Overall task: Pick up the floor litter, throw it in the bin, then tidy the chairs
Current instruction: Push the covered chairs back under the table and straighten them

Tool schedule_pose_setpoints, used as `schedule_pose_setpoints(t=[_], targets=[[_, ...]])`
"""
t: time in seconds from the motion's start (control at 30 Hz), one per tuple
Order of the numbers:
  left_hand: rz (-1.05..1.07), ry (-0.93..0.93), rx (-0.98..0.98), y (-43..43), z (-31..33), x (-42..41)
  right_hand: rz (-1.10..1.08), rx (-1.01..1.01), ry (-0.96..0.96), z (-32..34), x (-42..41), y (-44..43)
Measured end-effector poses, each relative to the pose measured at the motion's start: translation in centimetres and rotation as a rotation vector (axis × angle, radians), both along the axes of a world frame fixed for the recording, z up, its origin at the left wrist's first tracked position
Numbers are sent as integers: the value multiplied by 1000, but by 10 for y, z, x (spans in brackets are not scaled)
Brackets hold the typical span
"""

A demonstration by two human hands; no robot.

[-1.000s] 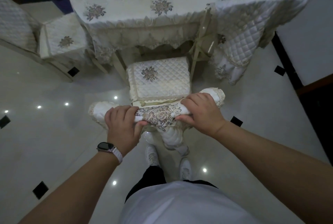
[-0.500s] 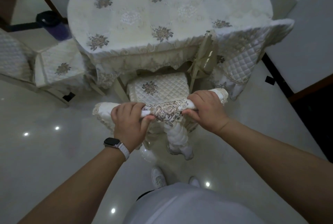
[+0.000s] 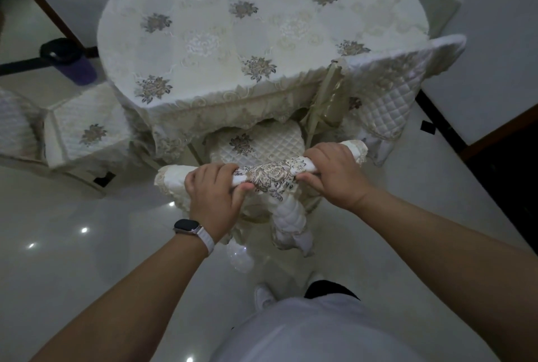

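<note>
- Head view: the left hand (image 3: 214,195) is curled over the top rail of the near chair (image 3: 270,176), fingers on the far side and thumb on the near side, gripping it.
- The right hand (image 3: 334,175) grips the same rail further right; the embroidered rose on the chair's quilted cover lies between the two hands.
- The chair's seat (image 3: 256,144) points away from the person, its far edge beneath the fringe of the round table's floral tablecloth (image 3: 262,26).
- A second covered chair (image 3: 87,128) stands left of the table; a third (image 3: 387,91) stands right, its backrest against the table edge.
- A purple bin (image 3: 77,70) with a dark rim stands far left on the glossy tiled floor (image 3: 72,259).
- A smartwatch (image 3: 188,227) is worn on the left wrist.
</note>
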State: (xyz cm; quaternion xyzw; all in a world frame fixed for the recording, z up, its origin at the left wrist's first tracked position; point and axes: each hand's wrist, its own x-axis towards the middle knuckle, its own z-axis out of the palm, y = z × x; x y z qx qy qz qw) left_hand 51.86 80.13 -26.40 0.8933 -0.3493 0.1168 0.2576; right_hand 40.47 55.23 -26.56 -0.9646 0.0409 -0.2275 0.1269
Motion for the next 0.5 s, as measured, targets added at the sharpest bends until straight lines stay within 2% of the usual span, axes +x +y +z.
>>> schedule_pose_setpoints(t=[0.5], targets=[[72,-2,17,-58,-2,44,126,10,-64,-3,66,-70]])
